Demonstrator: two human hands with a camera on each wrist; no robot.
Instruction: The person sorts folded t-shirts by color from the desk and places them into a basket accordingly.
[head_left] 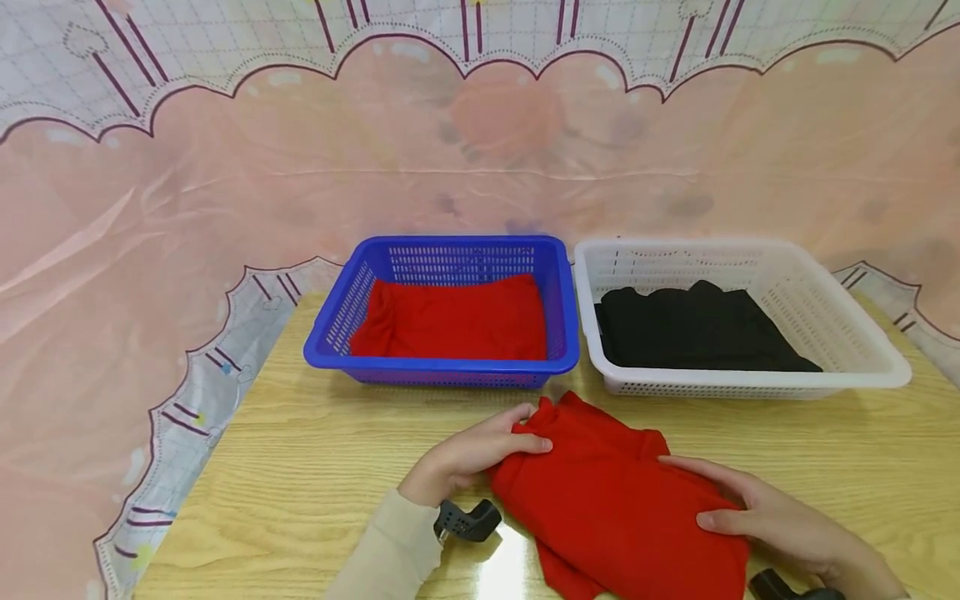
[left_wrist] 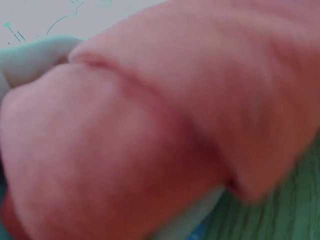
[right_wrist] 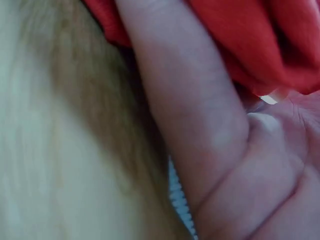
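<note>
Apparently I'm gathering the red cloth [head_left: 611,500] on the near side of the blue basket [head_left: 442,364], left hand [head_left: 480,450] and right hand [head_left: 772,518] pinching its sides, and the next move likely calls for an even lift

no text, label, brand, number or sign can be read in any of the three views: not on the blue rectangular plastic basket with slotted sides [head_left: 442,364], the white rectangular plastic basket with perforated sides [head_left: 750,380], the loose red fabric on the table [head_left: 622,500], or the small black plastic device at the left wrist [head_left: 468,522]. the pink and white backdrop sheet [head_left: 495,196] bears printed scalloped outlines, dashes and dark strokes, none legible as letters or digits.
</note>
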